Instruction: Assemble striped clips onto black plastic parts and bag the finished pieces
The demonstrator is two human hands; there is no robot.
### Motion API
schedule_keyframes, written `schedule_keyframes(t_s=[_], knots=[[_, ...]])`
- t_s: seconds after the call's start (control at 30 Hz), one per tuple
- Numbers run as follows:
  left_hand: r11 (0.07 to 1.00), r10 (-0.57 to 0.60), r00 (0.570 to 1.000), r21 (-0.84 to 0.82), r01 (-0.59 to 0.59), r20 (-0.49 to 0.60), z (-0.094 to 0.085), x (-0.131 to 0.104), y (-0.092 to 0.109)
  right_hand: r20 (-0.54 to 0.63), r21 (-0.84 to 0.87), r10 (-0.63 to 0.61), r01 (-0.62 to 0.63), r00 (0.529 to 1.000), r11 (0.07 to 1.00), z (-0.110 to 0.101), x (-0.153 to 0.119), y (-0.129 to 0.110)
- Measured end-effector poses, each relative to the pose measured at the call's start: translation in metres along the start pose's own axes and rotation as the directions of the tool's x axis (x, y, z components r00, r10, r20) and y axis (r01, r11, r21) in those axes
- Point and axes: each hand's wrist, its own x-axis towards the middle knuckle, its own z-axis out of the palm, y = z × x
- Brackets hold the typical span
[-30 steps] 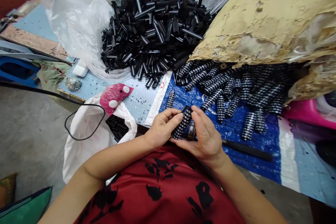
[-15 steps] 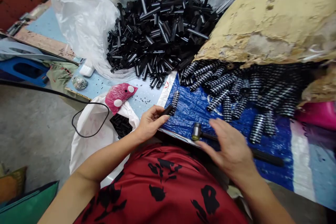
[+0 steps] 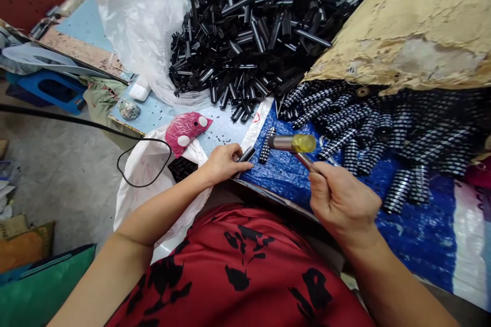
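My left hand (image 3: 224,164) is closed on a short black tube (image 3: 246,154) at the table's near edge. My right hand (image 3: 341,199) grips the handle of a hammer (image 3: 284,143), whose head with a yellow end is raised over the blue sheet (image 3: 284,176). Just right of the black tube, a studded black cylinder (image 3: 267,145) lies on the sheet, partly behind the hammer head. More studded cylinders (image 3: 345,117) are piled to the right.
A big heap of black tubes (image 3: 257,36) fills the back, beside a clear plastic bag (image 3: 141,25). A pink pouch (image 3: 186,133) lies near a white bag (image 3: 132,179) and a dark looped cable. Yellowish torn cloth (image 3: 402,36) covers the back right.
My right hand has closed on the hammer and lifted it off the blue sheet, towards the left hand. The left hand still holds the tube. The whole view has shifted slightly.
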Motion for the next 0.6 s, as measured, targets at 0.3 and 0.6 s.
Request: schedule_keyframes(t_s=[0.3,0.6], knots=[[0.999,0.052,0.996,0.011,-0.053,0.071,-0.001,0.017,-0.002,0.197,0.146,-0.136,0.108,0.971,0.983,0.018,0.019,-0.015],[0.968,-0.012,0.988,0.250,-0.028,0.155,-0.010,0.042,0.021,0.269,0.172,-0.277,0.237,0.922,0.956,0.023,-0.001,-0.022]])
